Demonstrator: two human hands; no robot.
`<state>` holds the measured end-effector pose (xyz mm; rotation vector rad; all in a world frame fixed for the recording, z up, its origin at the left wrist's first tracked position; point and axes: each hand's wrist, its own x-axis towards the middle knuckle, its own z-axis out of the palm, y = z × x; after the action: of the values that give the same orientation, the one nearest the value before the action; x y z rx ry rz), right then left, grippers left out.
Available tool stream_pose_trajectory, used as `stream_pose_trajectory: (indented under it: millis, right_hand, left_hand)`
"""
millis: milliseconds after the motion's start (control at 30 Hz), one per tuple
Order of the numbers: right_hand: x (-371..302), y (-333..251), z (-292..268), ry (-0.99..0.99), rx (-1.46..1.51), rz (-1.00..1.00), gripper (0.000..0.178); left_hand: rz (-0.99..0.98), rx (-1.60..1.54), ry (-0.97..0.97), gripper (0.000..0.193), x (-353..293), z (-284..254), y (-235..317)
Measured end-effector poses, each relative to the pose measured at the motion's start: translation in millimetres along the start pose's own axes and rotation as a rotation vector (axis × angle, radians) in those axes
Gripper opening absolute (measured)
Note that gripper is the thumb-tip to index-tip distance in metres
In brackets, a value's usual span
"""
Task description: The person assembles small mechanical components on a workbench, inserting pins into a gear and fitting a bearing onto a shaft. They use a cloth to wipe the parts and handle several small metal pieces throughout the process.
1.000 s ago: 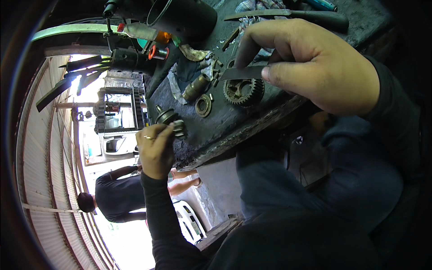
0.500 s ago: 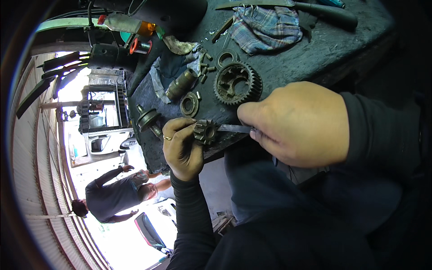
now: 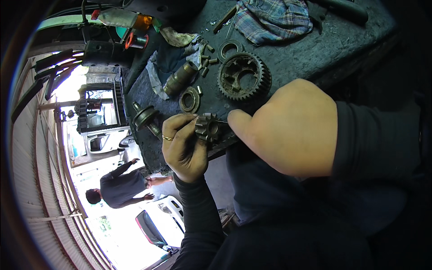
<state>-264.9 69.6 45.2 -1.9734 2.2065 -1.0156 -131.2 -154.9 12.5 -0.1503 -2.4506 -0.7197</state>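
My left hand (image 3: 185, 150), a ring on one finger, is closed around a small toothed pinion gear (image 3: 208, 128) and holds it just off the bench's near edge. My right hand (image 3: 290, 130) is closed, its thumb stretched toward the gear. Only a sliver of the thin flat metal tool (image 3: 222, 121) in it shows, its end at the gear's face; the fist covers the rest. Beyond the hands lie a large ring gear (image 3: 243, 77), a round bearing (image 3: 189, 100) and a small shaft with a flange (image 3: 145, 118).
The dark workbench (image 3: 315, 56) carries a metal sleeve (image 3: 181, 78), another bearing ring (image 3: 230, 49), several small rollers (image 3: 205, 71), a plaid cloth (image 3: 272, 22), a bottle (image 3: 121, 19) and a red-rimmed spool (image 3: 136, 41). Past the bench, a person (image 3: 121, 186) stands near a white car (image 3: 164, 216).
My right hand has come left, close to the gear, so the tool's blade, visible before, is mostly hidden. The person in the background has shifted. The view has moved slightly.
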Motion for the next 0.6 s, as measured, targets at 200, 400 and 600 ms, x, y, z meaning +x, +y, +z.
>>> stream_pose_trajectory:
  millis: [200, 400, 600]
  right_hand:
    - [1.7, -5.3, 5.5, 0.069, 0.012, -0.033, 0.013]
    - [5.5, -0.8, 2.2, -0.002, 0.073, 0.03, 0.011]
    - [6.2, -3.1, -2.5, 0.08, -0.03, 0.02, 0.01]
  left_hand:
    - [0.0, 0.008, 0.063, 0.025, 1.1, 5.7, -0.3]
    - [-0.007, 0.066, -0.009, 0.023, -0.4, 0.2, -0.5]
    - [0.043, 0.056, -0.032, 0.024, 3.4, -0.6, -0.1]
